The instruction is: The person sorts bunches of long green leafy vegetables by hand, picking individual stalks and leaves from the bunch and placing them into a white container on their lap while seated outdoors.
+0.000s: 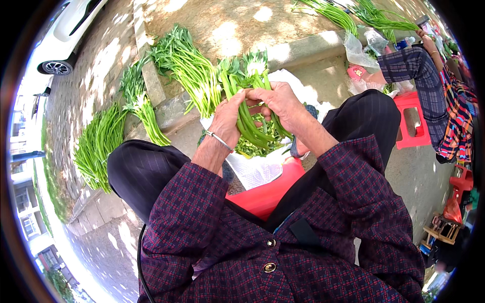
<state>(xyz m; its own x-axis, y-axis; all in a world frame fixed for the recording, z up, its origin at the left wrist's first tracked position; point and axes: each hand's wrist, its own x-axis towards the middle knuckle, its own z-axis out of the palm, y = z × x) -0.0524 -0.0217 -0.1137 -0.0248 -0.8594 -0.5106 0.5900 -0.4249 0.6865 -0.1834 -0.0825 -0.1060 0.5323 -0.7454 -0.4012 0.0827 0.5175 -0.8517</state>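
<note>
My left hand, with a metal bangle at the wrist, grips long green vegetable stems with leafy tops. My right hand meets it at the thumbs and fingertips and has more stems of the same kind under its palm. Both hands are raised between my knees. Beneath them lies a white plastic bag holding loose green leaves and trimmings. The curled fingers partly hide the stems. Just beyond my left hand, a bundle of leafy greens rests across the kerb.
More greens lie in a bundle and a large heap at left. I sit over a red plastic stool. At right, a person in plaid trousers sits near another red stool. A white car stands upper left.
</note>
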